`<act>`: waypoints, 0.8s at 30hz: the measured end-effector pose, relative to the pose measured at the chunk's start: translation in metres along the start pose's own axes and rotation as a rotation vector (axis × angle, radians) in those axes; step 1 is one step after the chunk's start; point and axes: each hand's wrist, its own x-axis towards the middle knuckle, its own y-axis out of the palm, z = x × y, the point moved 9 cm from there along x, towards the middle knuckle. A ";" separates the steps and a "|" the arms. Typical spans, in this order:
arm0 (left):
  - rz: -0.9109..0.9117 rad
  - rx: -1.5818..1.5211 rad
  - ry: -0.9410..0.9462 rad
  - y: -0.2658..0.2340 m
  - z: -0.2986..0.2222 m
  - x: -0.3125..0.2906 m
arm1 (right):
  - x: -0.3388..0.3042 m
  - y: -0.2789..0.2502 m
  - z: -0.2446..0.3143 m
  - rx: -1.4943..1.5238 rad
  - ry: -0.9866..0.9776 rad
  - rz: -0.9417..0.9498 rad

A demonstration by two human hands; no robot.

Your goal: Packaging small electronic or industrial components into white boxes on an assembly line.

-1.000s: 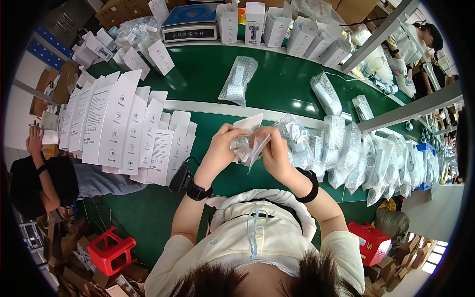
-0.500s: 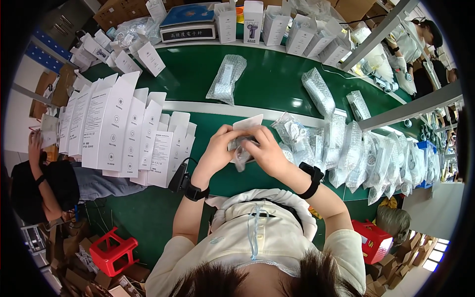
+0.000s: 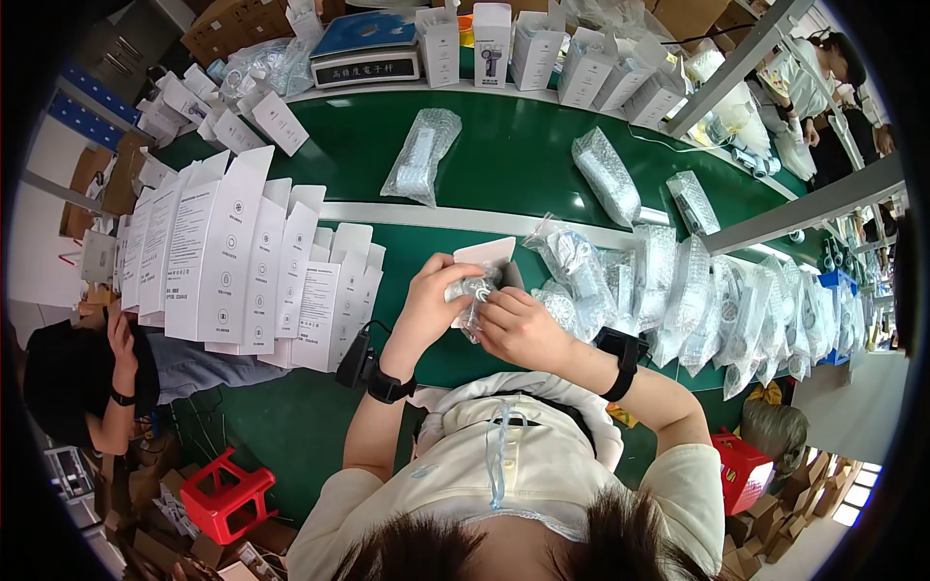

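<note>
Above the near edge of the green table, my left hand [image 3: 433, 295] curls round the side of a small white box [image 3: 486, 254] whose flap stands up. A lumpy item in clear plastic [image 3: 475, 289] shows at the box's near side; what is inside the plastic cannot be made out. My right hand [image 3: 523, 324] pinches this clear plastic with bent fingers, close against the left fingers. The two hands partly hide the box. Clear bags with coiled pale contents [image 3: 572, 257] lie just right of my right hand.
Tall white boxes [image 3: 218, 257] stand in rows at left. Bubble-wrapped packs [image 3: 423, 155] lie on the far green strip, and several bagged packs [image 3: 693, 300] line the right. A scale [image 3: 366, 53] and open boxes stand at the back. A metal bar [image 3: 804, 208] crosses at right; a co-worker sits at left.
My right hand has drawn back nearer me and down to the plastic, uncovering more of the box flap. The bubble-wrapped packs on the far strip have shifted left. The co-worker's hand at left has lowered.
</note>
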 end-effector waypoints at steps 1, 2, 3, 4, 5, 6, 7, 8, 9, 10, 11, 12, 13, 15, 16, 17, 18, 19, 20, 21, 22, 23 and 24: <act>-0.005 0.011 -0.014 0.000 0.000 0.000 | -0.001 0.003 0.000 0.001 0.001 0.021; -0.009 0.021 -0.027 0.000 0.000 0.000 | -0.001 0.005 -0.001 0.003 0.002 0.043; -0.013 0.031 -0.041 0.000 0.000 0.000 | -0.003 0.004 -0.003 0.000 0.003 0.040; -0.011 0.031 -0.038 0.002 0.000 -0.001 | -0.005 0.008 -0.004 0.023 -0.022 0.098; -0.019 0.044 -0.032 0.003 0.000 -0.002 | -0.005 0.011 -0.004 0.047 -0.048 0.155; -0.026 0.056 -0.026 0.004 0.001 -0.003 | -0.004 0.013 -0.002 0.072 -0.074 0.213; -0.034 0.067 -0.021 0.005 0.001 -0.003 | -0.001 0.011 -0.001 0.070 -0.074 0.212; -0.033 0.067 -0.018 0.004 0.001 -0.002 | 0.000 0.016 -0.004 0.100 -0.006 0.279; -0.035 0.064 -0.031 0.001 0.004 -0.002 | 0.002 0.019 -0.007 0.130 0.062 0.345; -0.032 0.059 -0.044 0.000 0.006 -0.003 | 0.003 0.024 -0.009 0.161 0.135 0.412; -0.029 0.054 -0.056 -0.001 0.007 -0.003 | 0.005 0.023 -0.010 0.158 0.138 0.410; -0.026 0.054 -0.053 -0.001 0.007 -0.002 | 0.002 0.033 -0.016 0.137 0.198 0.532; -0.031 0.058 -0.046 -0.002 0.006 -0.002 | -0.002 0.041 -0.022 0.116 0.258 0.653; -0.041 0.066 -0.032 -0.002 0.005 -0.004 | -0.006 0.049 -0.025 0.092 0.320 0.771; -0.040 0.068 -0.029 0.000 0.004 -0.004 | -0.007 0.053 -0.025 0.096 0.345 0.796; -0.044 0.083 -0.016 0.000 0.002 -0.005 | -0.008 0.056 -0.025 0.098 0.370 0.819; -0.049 0.098 -0.002 0.001 -0.001 -0.005 | -0.010 0.058 -0.026 0.100 0.394 0.842; -0.055 0.114 0.014 0.000 -0.005 -0.005 | -0.017 0.061 -0.028 0.094 0.394 0.836; -0.050 0.115 0.031 0.001 -0.008 -0.004 | -0.012 0.050 -0.020 0.058 0.217 0.561; -0.011 0.100 0.027 0.002 -0.010 -0.004 | -0.015 0.033 -0.011 0.016 0.037 0.287; 0.020 0.091 0.016 0.001 -0.009 -0.004 | -0.021 0.010 0.001 -0.021 -0.154 0.014; 0.042 0.087 -0.002 -0.002 -0.007 -0.006 | -0.024 0.005 -0.002 -0.021 -0.169 0.006; 0.028 0.097 0.003 -0.007 -0.001 -0.006 | -0.024 -0.012 -0.020 -0.024 -0.007 -0.095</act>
